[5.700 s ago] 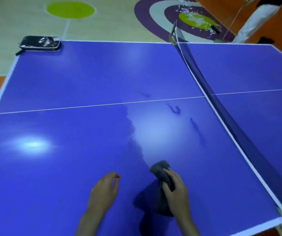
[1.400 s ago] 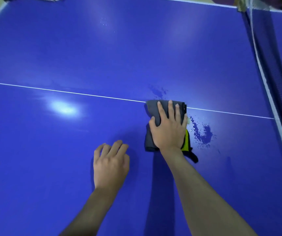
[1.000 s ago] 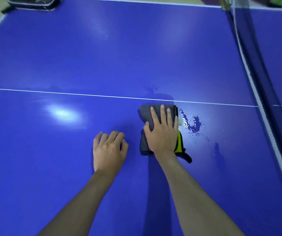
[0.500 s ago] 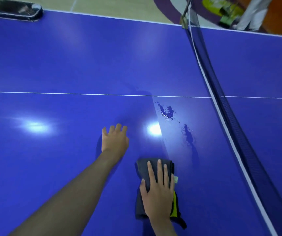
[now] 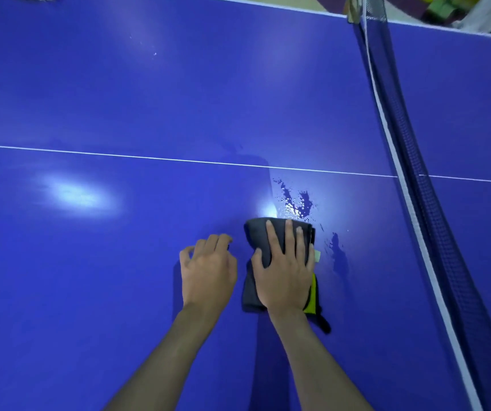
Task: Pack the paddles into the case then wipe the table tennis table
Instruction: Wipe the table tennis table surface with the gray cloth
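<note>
On the blue table tennis table (image 5: pixel 119 292), just on our side of the white centre line (image 5: pixel 119 154), we find the folded grey cloth (image 5: pixel 257 235) lying flat on the surface. The right hand (image 5: pixel 285 274) presses down on it with straight, slightly spread fingers, palm over the middle of the cloth, so that only the cloth's far edge and left side show around the hand. A yellow-green strip (image 5: pixel 313 295) of the cloth peeks out at the right of the wrist, and a dark corner trails toward us past it. A small pale tag (image 5: pixel 317 256) sticks out at the cloth's right edge; we can read no writing on it.

The left hand (image 5: pixel 208 271) rests on the table just left of the cloth, apart from it, holding nothing, its fingers loosely bent with the tips on the surface.

Just beyond the cloth, between it and the centre line, lies a patch of water droplets (image 5: pixel 294 203) catching a bright reflection, and a smaller wet smear (image 5: pixel 337 253) sits to the cloth's right. Well right of the cloth, the net (image 5: pixel 416 179) with its white top band runs across the table. We see no brand or lettering on the table or net.
</note>
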{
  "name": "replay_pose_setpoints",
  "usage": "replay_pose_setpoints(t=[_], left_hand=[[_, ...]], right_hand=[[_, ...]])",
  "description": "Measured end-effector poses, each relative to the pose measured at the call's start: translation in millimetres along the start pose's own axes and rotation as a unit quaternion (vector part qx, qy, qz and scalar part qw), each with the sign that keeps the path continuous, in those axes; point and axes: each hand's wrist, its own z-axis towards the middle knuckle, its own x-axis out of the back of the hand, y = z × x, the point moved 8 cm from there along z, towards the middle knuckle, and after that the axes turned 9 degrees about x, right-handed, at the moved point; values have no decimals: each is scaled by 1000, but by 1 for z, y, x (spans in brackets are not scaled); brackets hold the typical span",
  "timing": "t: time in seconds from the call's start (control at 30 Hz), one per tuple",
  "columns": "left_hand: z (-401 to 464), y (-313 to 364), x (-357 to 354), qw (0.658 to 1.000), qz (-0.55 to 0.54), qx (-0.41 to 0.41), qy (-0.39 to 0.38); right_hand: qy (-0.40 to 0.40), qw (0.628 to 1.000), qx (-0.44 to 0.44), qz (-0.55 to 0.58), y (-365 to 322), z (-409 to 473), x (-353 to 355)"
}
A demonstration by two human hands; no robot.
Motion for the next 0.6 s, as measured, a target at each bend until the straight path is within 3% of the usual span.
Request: replay_pose_setpoints(t=[0.4, 0.5, 0.6], left_hand=[[8, 16, -10, 993, 89, 43, 62], [20, 18, -10, 992, 102, 57, 41], [33, 21, -14, 990, 116, 69, -35]], right_hand=[[9, 999, 39, 24, 30, 172, -22], [7, 998, 49, 27, 30, 170, -19], [6, 998, 50, 25, 31, 151, -13]])
